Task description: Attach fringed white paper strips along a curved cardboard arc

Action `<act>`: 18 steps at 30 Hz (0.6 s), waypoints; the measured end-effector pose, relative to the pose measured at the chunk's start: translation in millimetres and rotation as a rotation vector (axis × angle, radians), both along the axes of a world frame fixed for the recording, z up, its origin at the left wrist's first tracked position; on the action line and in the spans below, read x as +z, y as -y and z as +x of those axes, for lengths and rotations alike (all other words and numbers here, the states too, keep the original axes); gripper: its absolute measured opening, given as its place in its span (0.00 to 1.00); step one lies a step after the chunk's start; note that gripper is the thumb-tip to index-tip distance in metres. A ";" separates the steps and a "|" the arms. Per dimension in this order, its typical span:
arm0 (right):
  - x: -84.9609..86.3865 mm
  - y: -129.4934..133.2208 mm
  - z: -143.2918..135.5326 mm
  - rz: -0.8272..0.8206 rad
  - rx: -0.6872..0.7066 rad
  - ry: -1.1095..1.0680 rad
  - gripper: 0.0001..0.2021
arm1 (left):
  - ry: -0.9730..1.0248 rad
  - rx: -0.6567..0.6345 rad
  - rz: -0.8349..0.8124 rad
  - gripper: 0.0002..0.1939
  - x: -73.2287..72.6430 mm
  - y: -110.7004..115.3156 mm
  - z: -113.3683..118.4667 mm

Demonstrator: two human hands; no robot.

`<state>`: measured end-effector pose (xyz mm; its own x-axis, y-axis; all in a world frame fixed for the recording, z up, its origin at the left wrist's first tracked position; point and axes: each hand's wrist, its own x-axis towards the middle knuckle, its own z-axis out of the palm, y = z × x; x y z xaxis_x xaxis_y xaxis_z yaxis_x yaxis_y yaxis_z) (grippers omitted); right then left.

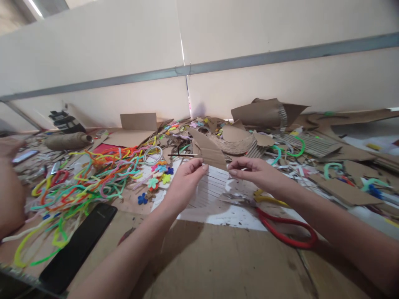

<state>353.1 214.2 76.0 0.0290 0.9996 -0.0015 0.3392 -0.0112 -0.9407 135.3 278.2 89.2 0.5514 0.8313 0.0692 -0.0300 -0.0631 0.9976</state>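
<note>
A curved piece of brown cardboard (210, 151) is held up over the middle of the cluttered tabletop (199, 257), its narrow end pointing far and to the left. The left hand (188, 180) has its thumb and fingers pinched together on the lower left edge; the right hand (258, 172) has its fingers closed at the lower right corner.

Beneath the hands lies white paper (218, 216) with a sheet of dark parallel lines (210, 187) on it. Scissors (286, 230) with red and yellow handles rest just right of that sheet — blades pointing left, partly over the paper.

To the left is a tangle of bright fuzzy stems (93, 174), with coloured flower shapes (160, 174) and a pale ring (153, 154) near its right side. A black phone (77, 249) lies near left, and another person's arm (11, 191) shows at the left edge. Farther back are a cone of twine (67, 141), an upright cardboard flap (139, 121) and — toward the right — a large curled cardboard sheet (260, 114) among scraps.
</note>
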 end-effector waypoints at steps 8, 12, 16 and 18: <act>4.9 1.8 -13.1 0.022 0.040 -0.067 0.16 | 0.003 -0.052 0.019 0.09 -0.2 9.7 7.2; 4.7 1.4 -13.7 0.048 0.042 -0.039 0.13 | -0.032 -0.028 0.023 0.08 2.7 15.6 8.0; 13.5 5.2 -12.1 0.002 0.095 -0.117 0.11 | -0.028 0.032 -0.008 0.06 1.3 16.0 8.4; 18.2 7.0 -11.2 -0.028 0.122 -0.151 0.10 | -0.014 0.041 -0.026 0.06 0.3 15.0 8.5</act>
